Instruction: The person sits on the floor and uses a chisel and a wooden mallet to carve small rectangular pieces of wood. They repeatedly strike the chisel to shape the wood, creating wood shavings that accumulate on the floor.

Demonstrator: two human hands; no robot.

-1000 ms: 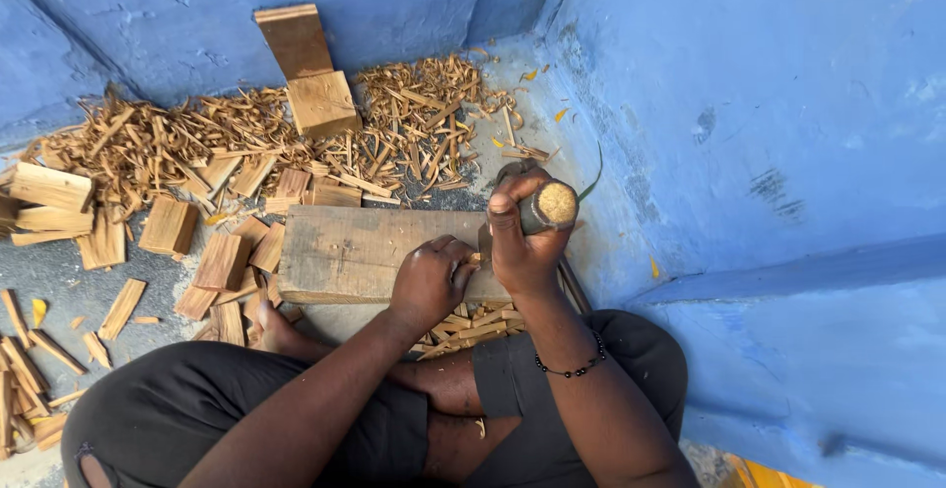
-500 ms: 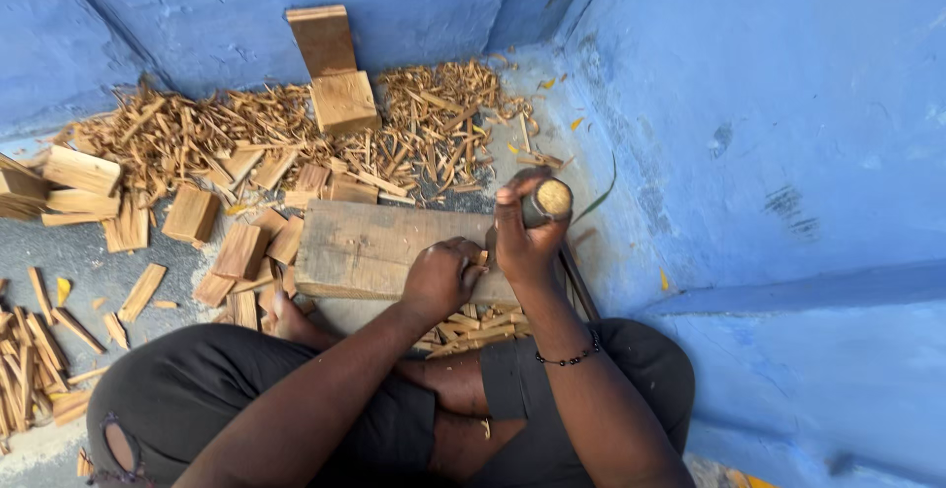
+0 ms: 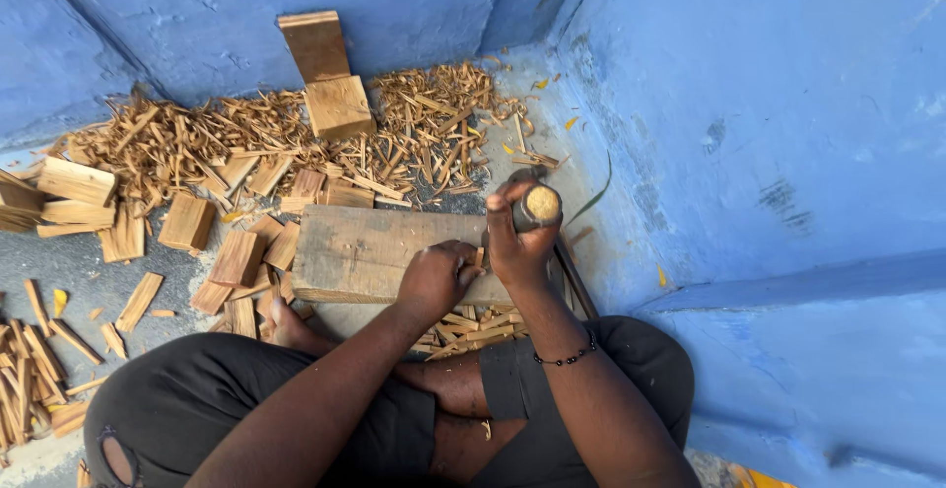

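Roughly midway by look of piles. Right hand point(image 3: 520, 237) clenched on round-ended tool handle point(image 3: 538, 206), blade hidden. Left hand point(image 3: 436, 279) pinches thin wood piece upright on chopping block point(image 3: 365, 251). Big heap of split sticks point(image 3: 296, 148) along wall; several unsplit wood chunks point(image 3: 187, 222) left on floor.

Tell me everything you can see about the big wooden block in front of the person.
The wooden block is a thick, weathered, grey-brown rectangular slab lying flat on the floor, long side across the view. Its top looks scratched and stained. The left hand rests on its right end beside the right hand; small wood pieces lie against its left end.
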